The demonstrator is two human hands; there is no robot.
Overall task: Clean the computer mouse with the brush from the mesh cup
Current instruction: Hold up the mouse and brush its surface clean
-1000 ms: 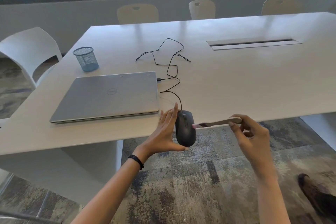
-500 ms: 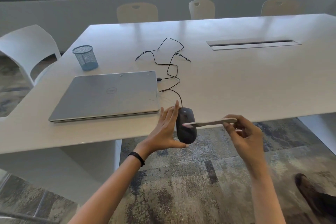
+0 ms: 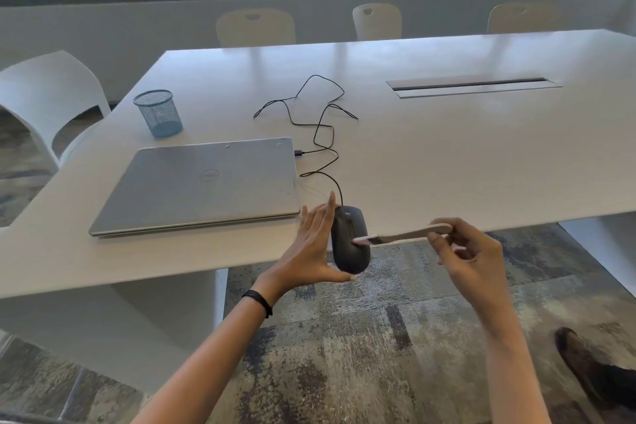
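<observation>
We are in the brushing step. Our left hand (image 3: 315, 248) holds the black computer mouse (image 3: 350, 240) off the near edge of the white table (image 3: 447, 155), thumb under its tail, fingers straight up behind it. Our right hand (image 3: 471, 251) pinches the pale handle of the brush (image 3: 402, 236), whose bristles touch the mouse's top right side (its cable (image 3: 320, 134) trails back toward the closed laptop (image 3: 203, 182)). The mesh cup (image 3: 158, 113) stands well apart, beyond the laptop. Next, we judge, come light strokes along the buttons and wheel, turning the mouse for the other sides.
</observation>
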